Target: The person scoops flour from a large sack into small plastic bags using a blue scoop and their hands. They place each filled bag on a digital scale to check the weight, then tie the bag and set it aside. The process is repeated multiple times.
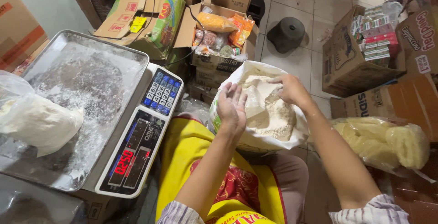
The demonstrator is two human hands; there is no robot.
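Head view: a white sack of flour [269, 110] sits open at the centre of the frame, its mouth rolled back and turned up toward the camera, on the floor between the person's knees. Both hands are over that mouth. The left hand [232, 106] hangs at the sack's left rim, palm turned up and toward the camera, fingers loosely spread and dusted white, grasping nothing. The right hand [290, 90] reaches in from the right over the top of the flour, fingers curled down onto the powder; whether it has closed on a pinch of flour I cannot tell. The right hand is the nearer to the flour itself; the left is just above the rim. Both forearms run up from the lower edge of the frame, converging on the sack.

At the left of the frame a scale [137, 132] stands with a floury metal tray [91, 69], and a filled clear bag of flour [39, 121] rests on the tray, well apart from both hands. A bag of yellow noodles [383, 144] lies at lower right.
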